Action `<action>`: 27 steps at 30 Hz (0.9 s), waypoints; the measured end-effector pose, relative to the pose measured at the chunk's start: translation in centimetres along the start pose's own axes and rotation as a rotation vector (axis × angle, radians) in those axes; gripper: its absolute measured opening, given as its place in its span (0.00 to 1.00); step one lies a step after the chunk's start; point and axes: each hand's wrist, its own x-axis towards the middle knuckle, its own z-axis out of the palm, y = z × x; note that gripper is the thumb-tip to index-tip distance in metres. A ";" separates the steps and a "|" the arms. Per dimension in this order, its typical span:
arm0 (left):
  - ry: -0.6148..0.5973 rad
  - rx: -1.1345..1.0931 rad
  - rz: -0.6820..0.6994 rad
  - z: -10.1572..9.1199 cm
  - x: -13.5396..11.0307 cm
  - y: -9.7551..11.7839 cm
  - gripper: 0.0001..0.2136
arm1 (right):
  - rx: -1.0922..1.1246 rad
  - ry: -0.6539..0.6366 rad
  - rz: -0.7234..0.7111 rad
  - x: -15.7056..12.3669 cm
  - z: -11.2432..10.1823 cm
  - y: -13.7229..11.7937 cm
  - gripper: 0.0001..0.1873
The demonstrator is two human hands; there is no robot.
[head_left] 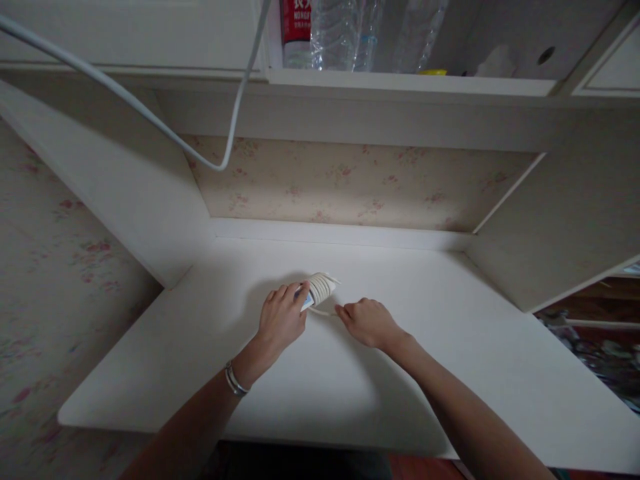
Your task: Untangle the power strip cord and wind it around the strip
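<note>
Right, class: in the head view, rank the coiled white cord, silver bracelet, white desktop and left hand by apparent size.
1. White desktop
2. Left hand
3. Coiled white cord
4. Silver bracelet

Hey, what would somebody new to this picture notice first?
Probably the pale coiled cord near the middle of the white tabletop, held by the left hand while the right hand pinches a loose strand beside it. Next, perhaps, the bent white cable or rod across the upper left, and the red label on the upper shelf.
</note>
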 end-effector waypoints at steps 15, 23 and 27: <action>-0.072 0.010 0.047 1.2 -0.1 0.6 0.24 | -0.183 0.238 -0.091 0.3 -3.2 -0.4 0.23; -0.182 -0.160 0.307 0.4 -1.4 2.0 0.18 | -0.173 0.410 -0.423 3.0 -4.5 -1.0 0.21; -0.210 -0.288 0.462 -1.5 -2.2 2.7 0.19 | -0.105 0.411 -0.402 4.4 -4.4 -0.3 0.25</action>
